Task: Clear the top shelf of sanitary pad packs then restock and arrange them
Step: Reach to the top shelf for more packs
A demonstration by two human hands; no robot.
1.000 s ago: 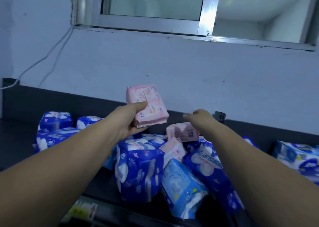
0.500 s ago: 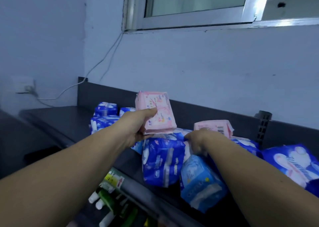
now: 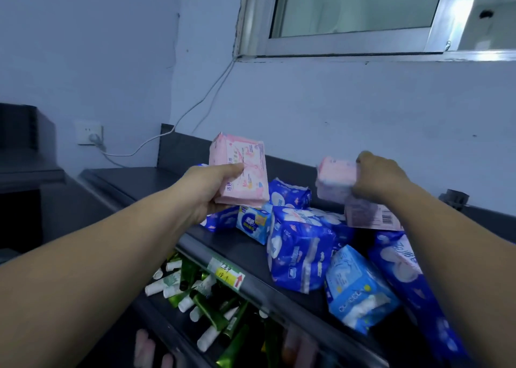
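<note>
My left hand [image 3: 208,191] grips a pink pad pack [image 3: 240,169] upright above the dark top shelf [image 3: 134,180]. To the right, my right hand [image 3: 382,177] holds a second, blurred pink pack [image 3: 335,181] lifted over the heap. Another pink pack with a barcode [image 3: 371,216] lies on the pile just below that hand. Several blue pad packs [image 3: 300,244] sit jumbled on the shelf's right half, with a light blue one [image 3: 357,286] near the front edge.
The lower shelf holds green and white tubes [image 3: 195,292] behind a price label [image 3: 227,274]. A wall socket [image 3: 89,133] with a white cable is at the left. A window [image 3: 354,7] sits above the wall. A shelf post [image 3: 455,197] stands at the right.
My right hand has gone down into the pile and come up holding a pink pack. My left hand keeps its pink pack. The view has swung left and down, showing the lower shelf.
</note>
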